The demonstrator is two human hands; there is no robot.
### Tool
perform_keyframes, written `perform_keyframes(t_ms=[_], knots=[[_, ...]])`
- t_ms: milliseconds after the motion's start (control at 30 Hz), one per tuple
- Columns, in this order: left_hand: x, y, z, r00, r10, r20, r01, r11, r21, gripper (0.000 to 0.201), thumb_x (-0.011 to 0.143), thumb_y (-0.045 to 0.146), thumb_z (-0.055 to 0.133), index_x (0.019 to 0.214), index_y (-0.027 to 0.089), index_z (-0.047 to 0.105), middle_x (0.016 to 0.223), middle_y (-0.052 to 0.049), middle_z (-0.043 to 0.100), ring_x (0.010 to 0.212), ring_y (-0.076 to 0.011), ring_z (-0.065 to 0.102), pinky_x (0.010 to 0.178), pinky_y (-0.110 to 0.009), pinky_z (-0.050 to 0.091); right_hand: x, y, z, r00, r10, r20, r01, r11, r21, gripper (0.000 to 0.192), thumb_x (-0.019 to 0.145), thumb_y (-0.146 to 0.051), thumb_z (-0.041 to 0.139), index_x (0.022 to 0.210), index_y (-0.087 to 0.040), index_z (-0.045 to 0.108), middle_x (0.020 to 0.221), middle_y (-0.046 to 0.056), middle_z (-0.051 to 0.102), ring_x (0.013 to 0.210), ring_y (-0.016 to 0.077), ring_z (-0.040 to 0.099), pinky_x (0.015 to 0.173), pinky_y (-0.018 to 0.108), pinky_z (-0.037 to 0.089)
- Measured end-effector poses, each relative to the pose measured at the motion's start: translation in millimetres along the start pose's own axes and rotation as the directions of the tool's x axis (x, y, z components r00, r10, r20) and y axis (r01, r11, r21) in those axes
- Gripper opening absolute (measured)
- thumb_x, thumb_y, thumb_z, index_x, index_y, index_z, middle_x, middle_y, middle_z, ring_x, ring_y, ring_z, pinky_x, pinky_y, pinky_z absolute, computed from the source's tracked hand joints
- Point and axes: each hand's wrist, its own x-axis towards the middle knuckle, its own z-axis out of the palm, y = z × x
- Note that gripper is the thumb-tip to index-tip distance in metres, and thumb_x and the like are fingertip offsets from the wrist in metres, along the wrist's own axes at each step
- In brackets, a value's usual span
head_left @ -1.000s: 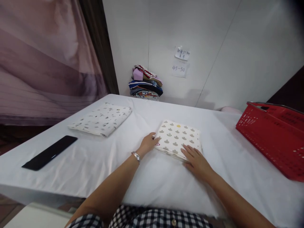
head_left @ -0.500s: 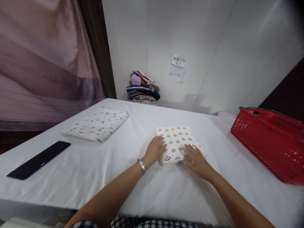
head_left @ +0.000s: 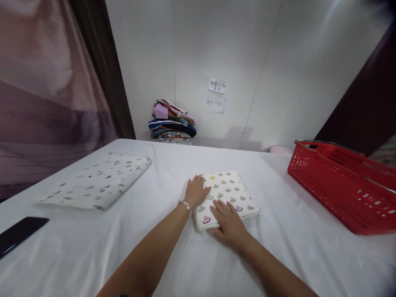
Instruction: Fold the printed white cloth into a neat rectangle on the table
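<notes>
A folded white cloth with grey and coloured prints lies on the white table in front of me. My left hand, with a silver bracelet at the wrist, lies flat against the cloth's left edge. My right hand presses flat on its near edge, fingers spread. Neither hand grips anything.
A second folded white patterned cloth lies to the left. A black flat object sits at the table's left edge. A red plastic basket stands at the right. A stack of folded coloured clothes rests by the back wall.
The cloth has turned and slid a little toward me and to the left under both hands. My view has shifted to the right, so the black object sits nearer the frame's edge.
</notes>
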Motion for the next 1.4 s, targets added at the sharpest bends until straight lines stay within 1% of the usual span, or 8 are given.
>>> perform_keyframes(t_ms=[200,333,400,500,700,967,1167,1400], knots=[[-1.5,3.2,-7.2,0.999,-0.018,0.041,0.018,1.0,-0.019,0.056,0.088,0.049,0.033,0.135,0.017,0.036,0.148,-0.008,0.027,0.137,-0.0246,0.017,0.109,-0.049,0.014,-9.5,23.1,-19.6,0.993,0.104,-0.061,-0.09,0.976,0.198,0.05,0.089,-0.052,0.038,0.132,-0.027,0.046,0.141,0.005,0.041,0.133,0.0227,0.031,0.111,0.049,0.016],[11.0,-1.2,-18.0,0.999,-0.015,0.049,0.018,0.998,-0.052,0.046,0.089,0.047,0.035,0.126,0.021,0.046,0.143,-0.008,0.037,0.133,-0.0242,0.027,0.106,-0.046,0.02,-26.6,74.2,-18.1,0.796,0.526,-0.299,-0.441,0.843,0.308,0.048,0.085,-0.047,0.045,0.125,-0.021,0.054,0.137,0.009,0.045,0.13,0.0267,0.035,0.109,0.046,0.025],[19.1,-4.8,-22.2,0.999,-0.024,0.039,0.026,0.998,-0.065,0.041,0.091,0.041,0.033,0.124,0.021,0.048,0.136,-0.008,0.045,0.127,-0.0226,0.036,0.103,-0.041,0.027,-33.1,96.2,-12.3,0.701,0.675,-0.23,-0.551,0.718,0.426,0.056,0.081,-0.048,0.049,0.129,-0.019,0.05,0.136,0.01,0.047,0.126,0.0276,0.041,0.104,0.043,0.033],[27.3,-9.3,-25.7,0.997,-0.051,0.05,0.054,0.996,-0.065,0.037,0.092,0.035,0.031,0.117,0.02,0.054,0.122,-0.008,0.056,0.114,-0.0227,0.046,0.091,-0.035,0.037,-36.0,115.2,-4.3,0.646,0.754,-0.122,-0.592,0.595,0.544,0.061,0.078,-0.045,0.053,0.132,-0.017,0.047,0.131,0.009,0.052,0.118,0.0258,0.05,0.1,0.04,0.038],[15.2,-16.4,-33.3,0.992,-0.108,0.069,0.112,0.992,-0.065,0.034,0.09,0.032,0.034,0.103,0.019,0.062,0.107,-0.011,0.062,0.104,-0.0249,0.052,0.083,-0.034,0.039,-18.1,141.2,-14.0,0.704,0.706,-0.078,-0.534,0.599,0.597,0.056,0.071,-0.029,0.058,0.126,-0.017,0.053,0.122,0.007,0.06,0.108,0.0238,0.057,0.094,0.036,0.044],[-74.0,-5.2,-31.1,0.952,-0.152,0.267,0.258,0.867,-0.426,0.043,0.078,0.053,0.049,0.102,0.019,0.063,0.093,-0.005,0.067,0.081,-0.0207,0.061,0.067,-0.027,0.042,49.2,181.4,-56.0,0.835,0.55,0.012,-0.543,0.821,0.177,0.05,0.076,-0.018,0.054,0.125,-0.019,0.054,0.111,0.007,0.066,0.101,0.021,0.06,0.089,0.031,0.045],[-107.4,9.4,-31.5,0.955,-0.2,0.218,0.29,0.777,-0.558,0.05,0.077,0.052,0.05,0.116,0.02,0.055,0.088,-0.004,0.065,0.078,-0.0194,0.06,0.067,-0.027,0.042,78.7,132.6,-51.4,0.908,0.419,-0.01,-0.419,0.908,0.02,0.047,0.079,-0.017,0.049,0.126,-0.02,0.053,0.136,0.008,0.047,0.13,0.0235,0.035,0.109,0.04,0.019],[-110.6,14.6,-29.6,0.966,-0.209,0.153,0.259,0.795,-0.548,0.042,0.079,0.043,0.051,0.115,0.023,0.049,0.079,0.0,0.061,0.073,-0.0179,0.057,0.063,-0.026,0.039,88.3,60.9,-18.3,0.939,0.344,0.002,-0.343,0.939,-0.025,0.057,0.09,-0.044,0.033,0.139,-0.016,0.033,0.148,0.01,0.026,0.137,0.024,0.018,0.109,0.046,0.013]])
